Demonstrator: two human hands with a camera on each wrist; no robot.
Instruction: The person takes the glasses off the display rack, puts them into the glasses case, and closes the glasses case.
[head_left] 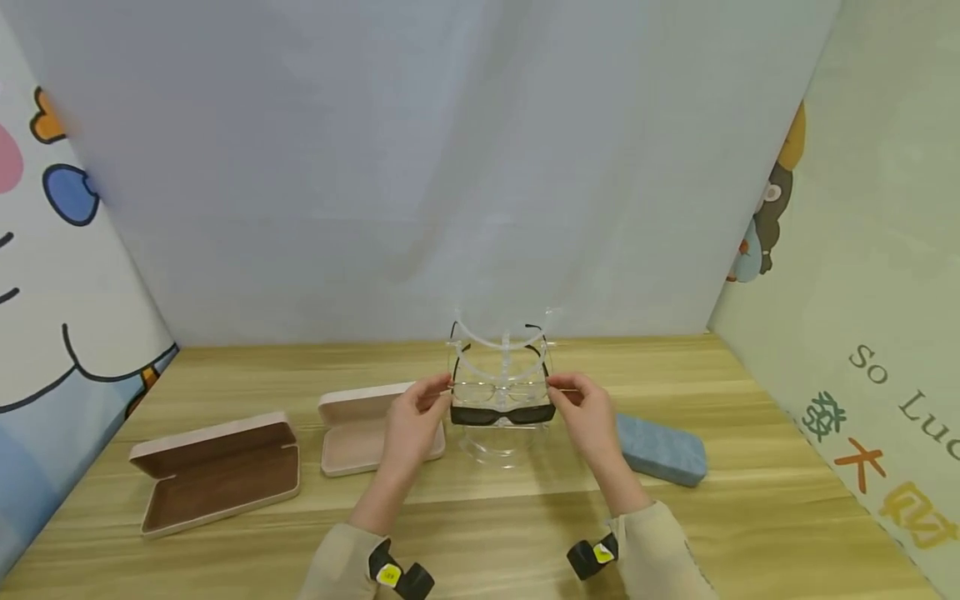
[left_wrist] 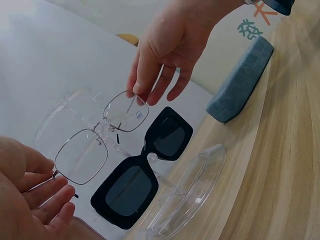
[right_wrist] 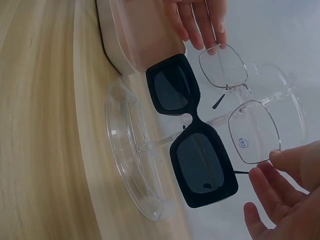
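Thin metal-rimmed eyeglasses [left_wrist: 81,156] sit between my two hands at a clear acrylic display stand [right_wrist: 125,150]. My left hand [head_left: 411,423] pinches one outer end of the frame between thumb and finger. At the opposite end, my right hand [head_left: 588,417] pinches the frame the same way, its other fingers spread loosely in the right wrist view. Black thick-framed sunglasses [right_wrist: 202,162] hang on the stand just below the eyeglasses, untouched by either hand. Whether the eyeglasses' bridge bears on the stand's support cannot be told.
Left on the wood-grain table [head_left: 495,533] lies an open case with brown lining [head_left: 225,487]. Another open case, pink-lined [head_left: 352,446], stands partly behind my left hand. A closed blue glasses case [head_left: 663,450] lies right of my right hand. A pale backdrop [head_left: 337,208] rises behind.
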